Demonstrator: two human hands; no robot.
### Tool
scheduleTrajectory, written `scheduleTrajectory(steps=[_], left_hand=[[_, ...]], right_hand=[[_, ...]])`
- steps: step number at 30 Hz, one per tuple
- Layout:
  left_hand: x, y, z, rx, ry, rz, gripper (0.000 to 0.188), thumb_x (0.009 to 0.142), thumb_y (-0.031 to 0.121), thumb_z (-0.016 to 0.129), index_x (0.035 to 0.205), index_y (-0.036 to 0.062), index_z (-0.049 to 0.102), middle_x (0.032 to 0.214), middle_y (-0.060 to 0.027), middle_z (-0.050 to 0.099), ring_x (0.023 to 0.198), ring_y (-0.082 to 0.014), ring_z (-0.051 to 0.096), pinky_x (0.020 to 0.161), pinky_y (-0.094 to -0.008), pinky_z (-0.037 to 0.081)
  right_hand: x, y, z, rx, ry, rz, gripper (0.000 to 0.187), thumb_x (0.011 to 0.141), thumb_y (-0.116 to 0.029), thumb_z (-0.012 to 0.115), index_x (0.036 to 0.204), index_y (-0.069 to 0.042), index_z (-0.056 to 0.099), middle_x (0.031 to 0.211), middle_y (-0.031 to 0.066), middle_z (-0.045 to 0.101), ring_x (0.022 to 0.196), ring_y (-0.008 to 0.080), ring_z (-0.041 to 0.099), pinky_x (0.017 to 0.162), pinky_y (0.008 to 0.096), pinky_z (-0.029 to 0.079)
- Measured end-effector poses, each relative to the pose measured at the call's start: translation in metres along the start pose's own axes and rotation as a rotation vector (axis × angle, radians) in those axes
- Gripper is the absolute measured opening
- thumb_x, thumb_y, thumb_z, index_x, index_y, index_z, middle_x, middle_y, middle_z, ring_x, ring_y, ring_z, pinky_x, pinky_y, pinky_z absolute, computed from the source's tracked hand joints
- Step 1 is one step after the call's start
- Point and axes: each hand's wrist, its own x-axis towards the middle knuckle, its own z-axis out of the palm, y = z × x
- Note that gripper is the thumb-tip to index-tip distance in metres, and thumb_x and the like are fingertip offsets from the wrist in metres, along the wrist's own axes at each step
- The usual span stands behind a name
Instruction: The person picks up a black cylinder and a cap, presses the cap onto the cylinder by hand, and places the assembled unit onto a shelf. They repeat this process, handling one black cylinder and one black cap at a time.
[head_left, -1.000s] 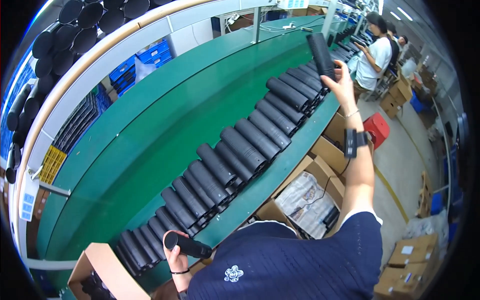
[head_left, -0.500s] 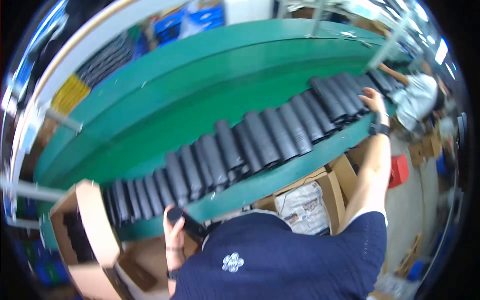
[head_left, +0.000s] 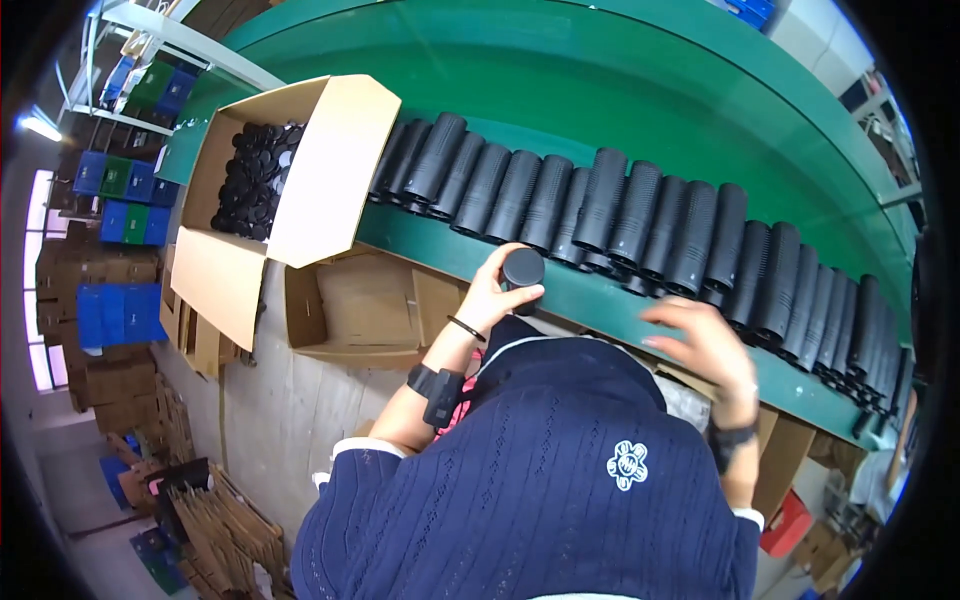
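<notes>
My left hand (head_left: 482, 300) is closed around a black tube (head_left: 523, 268), whose round capped end faces up. The rest of that tube is mostly hidden by the hand and my clothing. My right hand (head_left: 708, 345) is held in front of me by the bench edge, fingers stretched and apart, with nothing seen in it. Just beyond both hands, a long row of black ribbed tubes (head_left: 508, 195) lies side by side, some stacked on others, along the green bench (head_left: 420, 243).
At the left end of the row stands an open cardboard box (head_left: 325, 175) full of small black discs (head_left: 255, 185). Below it, another open carton (head_left: 355, 345) sits near the floor. Blue crates (head_left: 118, 315) and flattened cardboard (head_left: 225, 525) are farther left. A red container (head_left: 787, 525) is at lower right.
The view has swung left, bringing the box of discs further in. My right hand has come back from the tubes at the right toward my body. The left still holds its tube.
</notes>
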Motion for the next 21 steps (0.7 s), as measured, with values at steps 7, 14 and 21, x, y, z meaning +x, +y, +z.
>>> scheduleTrajectory(steps=[7, 14, 21], left_hand=[[0.009, -0.010, -0.071, -0.090, 0.034, -0.009, 0.060, 0.073, 0.002, 0.081, 0.126, 0.0053, 0.053, 0.113, -0.0019, 0.058, 0.107, -0.0136, 0.055, 0.096, -0.0297, 0.045], [0.025, -0.008, -0.103, -0.133, -0.006, -0.043, 0.063, 0.070, 0.003, 0.083, 0.126, 0.0047, 0.053, 0.112, -0.0016, 0.059, 0.104, -0.0116, 0.055, 0.093, -0.0278, 0.046], [0.040, -0.009, -0.129, 0.141, -0.179, 0.106, 0.065, 0.067, 0.013, 0.086, 0.123, 0.0038, 0.056, 0.119, -0.0104, 0.056, 0.116, -0.0236, 0.053, 0.100, -0.0350, 0.042]], right_hand=[[0.161, 0.009, 0.117, -0.420, 0.040, -0.071, 0.028, 0.077, -0.017, 0.072, 0.099, -0.005, 0.062, 0.092, 0.0141, 0.062, 0.090, 0.0315, 0.065, 0.076, 0.0434, 0.053], [0.224, 0.006, 0.147, -0.503, 0.186, -0.025, 0.051, 0.070, -0.021, 0.078, 0.115, -0.007, 0.058, 0.103, 0.0096, 0.054, 0.102, 0.0282, 0.055, 0.086, 0.0412, 0.048], [0.286, -0.013, 0.144, -0.030, 0.392, 0.081, 0.053, 0.085, -0.024, 0.070, 0.131, -0.004, 0.052, 0.090, 0.0190, 0.060, 0.083, 0.0343, 0.062, 0.074, 0.0405, 0.051]])
